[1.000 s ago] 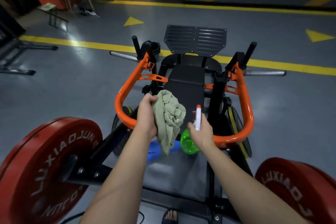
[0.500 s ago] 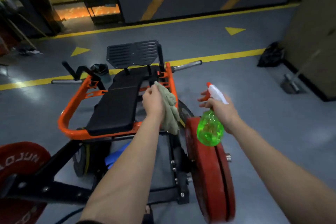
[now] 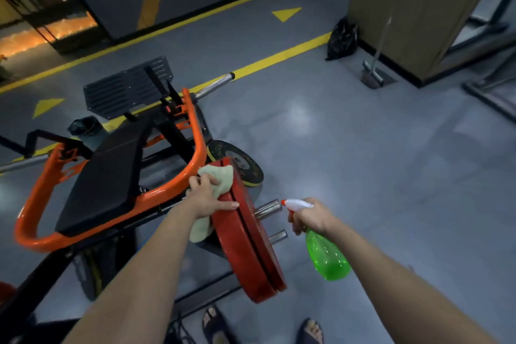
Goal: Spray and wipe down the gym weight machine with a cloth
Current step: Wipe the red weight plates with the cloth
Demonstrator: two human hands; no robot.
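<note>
My left grip [image 3: 208, 198] bunches the soft, limp cloth [image 3: 220, 179] against the rim of the red weight plate [image 3: 245, 232]. My right grip [image 3: 310, 216] clamps the light, likely slick spray bottle [image 3: 326, 257] by its neck, the surest hold.

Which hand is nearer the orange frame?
Left. The left hand holds the cloth beside the frame; the right hand holds the spray bottle beyond the red plates.

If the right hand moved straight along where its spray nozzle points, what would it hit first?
Probably the upper chrome peg jutting from the red plates, though depth is unclear.
</note>
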